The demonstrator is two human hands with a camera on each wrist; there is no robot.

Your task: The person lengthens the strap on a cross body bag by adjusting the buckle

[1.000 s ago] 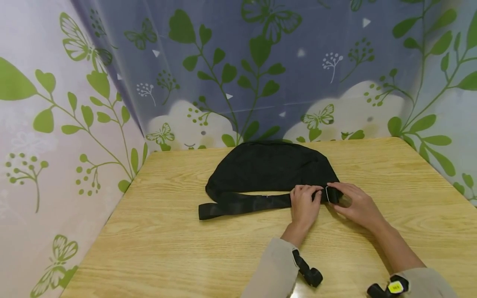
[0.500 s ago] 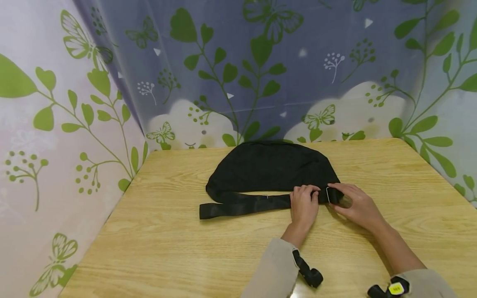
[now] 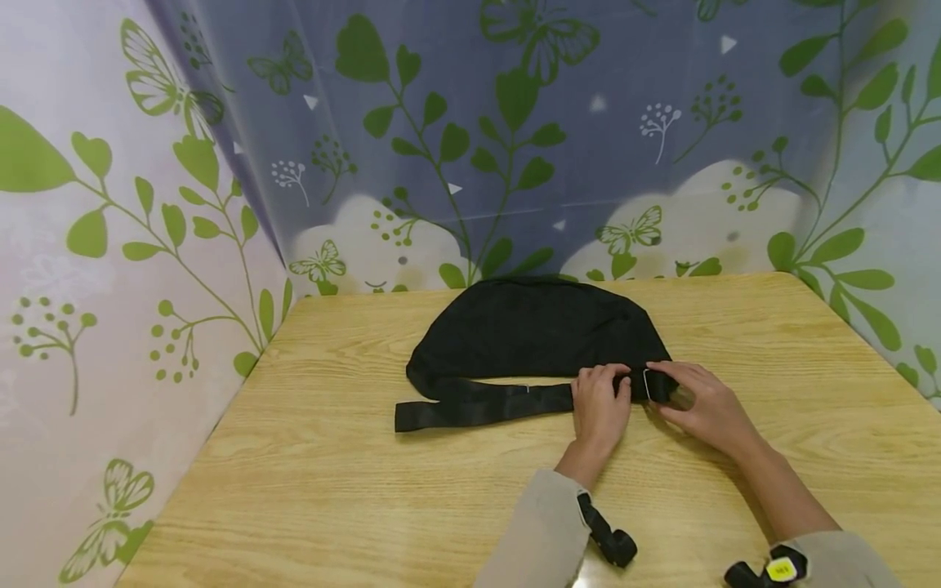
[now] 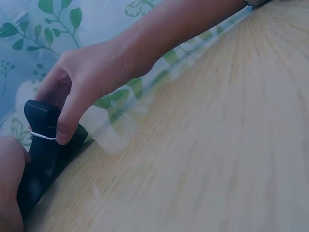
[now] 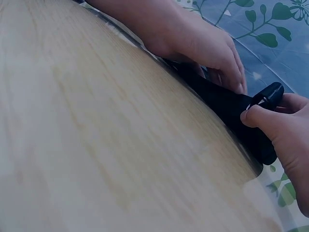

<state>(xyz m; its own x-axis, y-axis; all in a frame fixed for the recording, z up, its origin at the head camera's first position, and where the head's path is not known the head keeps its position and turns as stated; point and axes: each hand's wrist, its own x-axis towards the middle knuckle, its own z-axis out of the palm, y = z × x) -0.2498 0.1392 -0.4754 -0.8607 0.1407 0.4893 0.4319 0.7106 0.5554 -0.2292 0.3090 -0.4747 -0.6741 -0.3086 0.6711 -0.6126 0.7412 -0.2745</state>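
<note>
A black waist bag (image 3: 537, 331) lies flat on the wooden table, its curved side toward the back. Along its near side runs the black strap (image 3: 478, 408), doubled back into a loop at the left end. My left hand (image 3: 599, 400) grips this strap close to its right end, fingers over the top. Just right of it, my right hand (image 3: 702, 400) pinches the strap at a silver-coloured metal slider (image 3: 647, 384) between thumb and fingers. In the left wrist view, a short strap loop (image 4: 41, 113) stands up through the slider, by the right thumb.
The wooden table (image 3: 331, 490) reaches to a patterned cloth backdrop (image 3: 441, 122) behind and at both sides. A second small metal fitting (image 3: 525, 389) sits on the strap left of the hands. Black wrist bands (image 3: 610, 531) hang from both sleeves.
Both hands keep their holds on the strap and at the slider. My left fingertips have shifted very slightly left, away from the slider; the bag stays in place.
</note>
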